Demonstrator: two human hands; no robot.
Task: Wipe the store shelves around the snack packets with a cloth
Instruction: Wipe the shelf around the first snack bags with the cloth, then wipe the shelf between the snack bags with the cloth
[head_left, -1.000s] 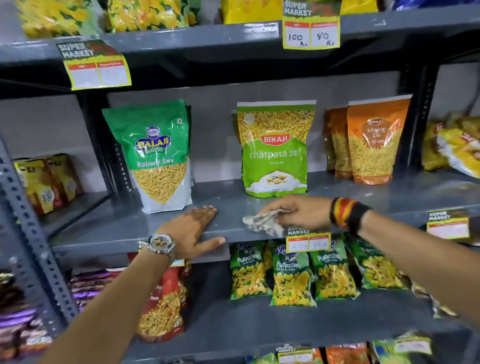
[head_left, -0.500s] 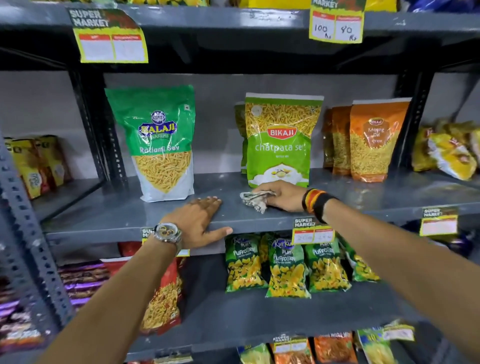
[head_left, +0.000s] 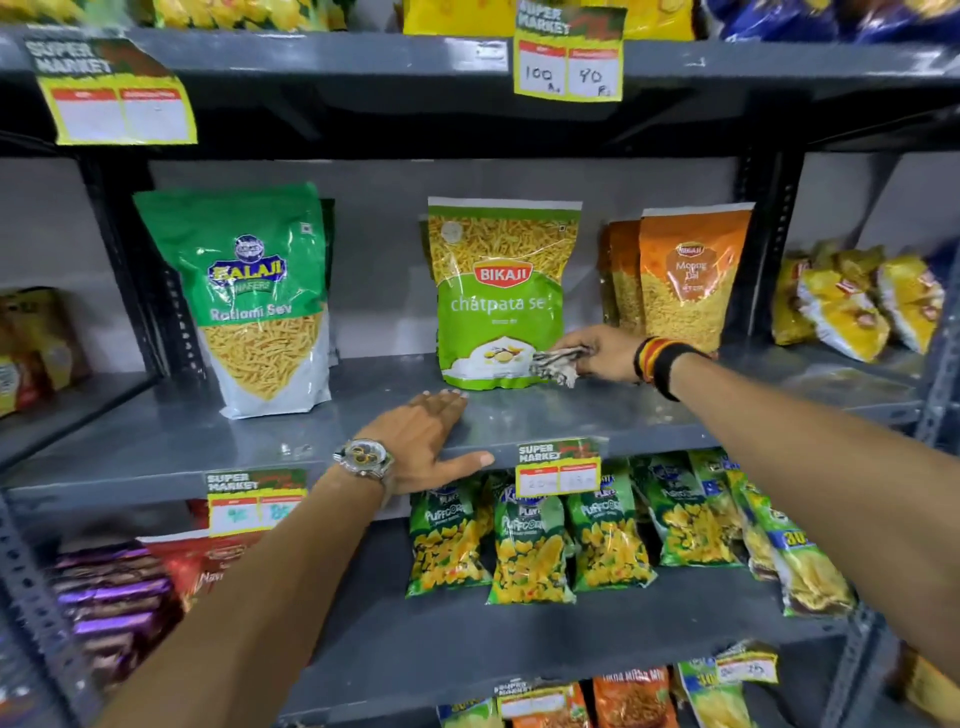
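On grey shelf (head_left: 156, 436): pkts, cloth (head_left: 558, 364).

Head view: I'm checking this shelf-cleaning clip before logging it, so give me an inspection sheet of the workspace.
Surface: grey metal middle shelf, bare patches between the packets, faint pale smears to the right.
Job's things: crumpled cloth beside the lower right corner of the Bikaji chatpata sev packet, which stands upright.
Clutter: Balaji Ratlami sev packet at left, orange Moong Dal packets at right, Puffcorn bags on the shelf below, price tags on the shelf edges.
Grippers: right hand bunches the cloth in its fingers; left hand lies flat and empty on the shelf front.
Cables: nothing seen.
Surroundings: more stocked shelves above, below and to both sides.
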